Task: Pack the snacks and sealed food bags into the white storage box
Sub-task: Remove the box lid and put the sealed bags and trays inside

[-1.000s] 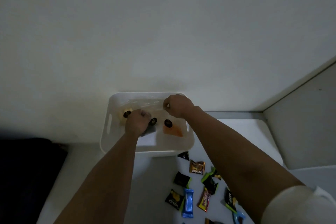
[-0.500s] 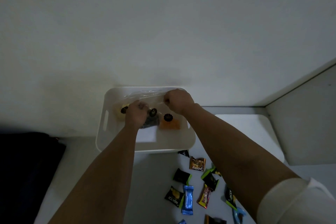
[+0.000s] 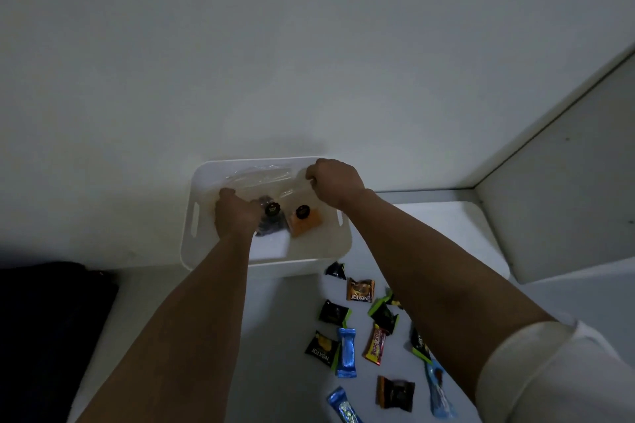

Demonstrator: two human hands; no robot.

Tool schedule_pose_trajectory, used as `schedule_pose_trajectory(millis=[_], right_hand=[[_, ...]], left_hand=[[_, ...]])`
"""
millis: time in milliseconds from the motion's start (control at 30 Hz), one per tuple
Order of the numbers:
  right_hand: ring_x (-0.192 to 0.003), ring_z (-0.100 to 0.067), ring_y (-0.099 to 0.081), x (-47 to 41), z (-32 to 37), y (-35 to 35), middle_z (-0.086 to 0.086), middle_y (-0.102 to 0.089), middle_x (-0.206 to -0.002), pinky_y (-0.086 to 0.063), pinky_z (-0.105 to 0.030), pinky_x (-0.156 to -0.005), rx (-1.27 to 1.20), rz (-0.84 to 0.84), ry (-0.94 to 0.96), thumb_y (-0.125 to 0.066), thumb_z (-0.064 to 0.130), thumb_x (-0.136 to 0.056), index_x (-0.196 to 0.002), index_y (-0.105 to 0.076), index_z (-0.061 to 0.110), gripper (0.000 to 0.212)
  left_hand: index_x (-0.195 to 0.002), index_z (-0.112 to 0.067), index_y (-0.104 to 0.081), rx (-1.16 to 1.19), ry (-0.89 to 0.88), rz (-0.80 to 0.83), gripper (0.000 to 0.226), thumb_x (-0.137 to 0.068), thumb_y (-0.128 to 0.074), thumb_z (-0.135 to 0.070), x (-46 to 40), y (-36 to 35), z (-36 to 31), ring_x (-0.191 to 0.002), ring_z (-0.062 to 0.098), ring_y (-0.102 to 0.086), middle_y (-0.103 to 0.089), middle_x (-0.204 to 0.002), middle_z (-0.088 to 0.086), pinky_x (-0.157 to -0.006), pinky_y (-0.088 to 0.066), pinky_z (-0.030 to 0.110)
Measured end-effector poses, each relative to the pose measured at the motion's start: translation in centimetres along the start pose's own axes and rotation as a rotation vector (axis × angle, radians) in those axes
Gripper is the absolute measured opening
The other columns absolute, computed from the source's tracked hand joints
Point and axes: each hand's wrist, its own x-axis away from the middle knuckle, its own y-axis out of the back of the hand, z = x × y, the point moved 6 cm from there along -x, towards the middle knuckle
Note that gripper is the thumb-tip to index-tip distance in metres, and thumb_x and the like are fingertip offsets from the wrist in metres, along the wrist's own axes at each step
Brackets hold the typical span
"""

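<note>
loose snack packets (image 3: 359, 330) lie on the white table (image 3: 192, 302) just in front of the white storage box (image 3: 268, 261). inside the box, the left hand (image 3: 237, 218) curls on the near edge of a clear sealed bag (image 3: 271, 182), the right hand (image 3: 335, 182) pinches its far right corner. beneath it sit what look like dark (image 3: 271, 220) and orange (image 3: 305, 220) pouches, dimly lit.
</note>
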Motion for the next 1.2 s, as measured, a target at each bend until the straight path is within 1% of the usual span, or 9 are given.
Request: schedule_pose_trajectory(millis=[167, 300, 433, 667, 800, 967, 1067, 1133, 1200], right_hand=[[-0.107, -0.023, -0.062, 5.1, -2.0, 2.9, -0.001, -0.063, -0.118, -0.054, -0.037, -0.083, -0.088, -0.069, -0.101, -0.054, 0.027, -0.097, -0.124, -0.065, 0.026, 0.029], [-0.104, -0.020, -0.063, 11.4, -5.7, 4.1, 0.002, -0.066, -0.115, -0.052, -0.033, -0.083, -0.236, -0.163, -0.262, -0.057, 0.030, -0.096, -0.127, -0.062, 0.027, 0.031], [-0.107, -0.019, -0.061, 19.0, -11.1, 3.0, 0.001, -0.066, -0.116, -0.049, -0.032, -0.085, -0.390, -0.229, -0.469, -0.059, 0.033, -0.095, -0.125, -0.063, 0.025, 0.031], [-0.108, -0.022, -0.063, 34.4, -24.3, -1.5, -0.001, -0.068, -0.114, -0.051, -0.034, -0.090, -0.502, -0.238, -0.828, -0.059, 0.033, -0.093, -0.121, -0.065, 0.024, 0.030], [-0.114, -0.027, -0.062, 42.1, -31.5, -4.1, -0.008, -0.064, -0.123, -0.052, -0.039, -0.095, -0.555, -0.214, -0.968, -0.060, 0.035, -0.091, -0.125, -0.063, 0.024, 0.036], [-0.122, -0.034, -0.055, 49.1, -38.6, -7.5, -0.012, -0.052, -0.134, -0.048, -0.051, -0.102, -0.628, -0.028, -1.049, -0.066, 0.057, -0.079, -0.139, -0.050, 0.024, 0.071], [-0.112, -0.029, -0.063, 51.4, -40.9, -8.3, -0.011, -0.058, -0.129, -0.053, -0.041, -0.096, -0.787, -0.089, -1.035, -0.070, 0.065, -0.069, -0.136, -0.054, 0.025, 0.080], [-0.107, -0.026, -0.064, 52.1, -41.7, -8.2, -0.010, -0.057, -0.126, -0.051, -0.031, -0.089, -0.835, -0.098, -1.000, -0.080, 0.053, -0.074, -0.135, -0.055, 0.024, 0.072], [-0.105, -0.025, -0.064, 52.2, -42.5, -7.9, -0.010, -0.055, -0.126, -0.050, -0.028, -0.087, -0.836, -0.116, -0.959, -0.086, 0.042, -0.072, -0.135, -0.055, 0.022, 0.073]], left_hand=[[-0.118, -0.012, -0.059, -0.160, -0.048, 0.003, 0.042, -0.089, -0.066, -0.043, 3.1, 0.4, -1.5, -0.102, 0.035, -0.064, -0.066, -0.110, 0.009, -0.078, -0.047, 0.037], [-0.083, -0.011, -0.068, -0.241, -0.187, 0.058, 0.024, -0.080, -0.056, -0.031, 6.4, -2.0, -4.3, -0.081, 0.035, -0.068, -0.069, -0.082, 0.011, -0.069, -0.054, 0.037], [-0.103, -0.015, -0.067, -0.272, -0.344, 0.110, 0.027, -0.090, -0.054, -0.035, 12.6, -6.7, -8.4, -0.103, 0.035, -0.063, -0.069, -0.106, 0.007, -0.080, -0.044, 0.036], [-0.078, -0.023, -0.061, -0.252, -0.571, 0.372, 0.016, -0.090, -0.057, -0.033, 26.0, -20.3, -11.8, -0.089, 0.030, -0.066, -0.070, -0.091, 0.006, -0.071, -0.047, 0.029], [-0.082, -0.016, -0.070, -0.295, -0.478, 0.596, 0.019, -0.088, -0.065, -0.033, 33.2, -28.5, -10.3, -0.089, 0.027, -0.068, -0.074, -0.091, 0.007, -0.074, -0.050, 0.028], [-0.070, -0.002, -0.064, -0.399, -0.281, 0.754, 0.040, -0.092, -0.065, -0.035, 38.9, -36.9, -6.8, -0.079, 0.029, -0.068, -0.068, -0.078, 0.014, -0.075, -0.056, 0.036], [-0.082, -0.010, -0.065, -0.338, -0.087, 0.808, 0.029, -0.091, -0.065, -0.038, 41.3, -39.8, -4.6, -0.076, 0.029, -0.069, -0.071, -0.087, 0.012, -0.071, -0.062, 0.040], [-0.096, -0.015, -0.063, -0.291, 0.027, 0.825, 0.022, -0.095, -0.061, -0.036, 43.1, -40.9, -3.8, -0.083, 0.026, -0.065, -0.067, -0.097, 0.008, -0.065, -0.057, 0.034], [-0.095, -0.016, -0.060, -0.189, 0.141, 0.818, 0.020, -0.097, -0.058, -0.036, 44.2, -42.0, -3.2, -0.087, 0.026, -0.063, -0.064, -0.104, 0.008, -0.070, -0.054, 0.035]])
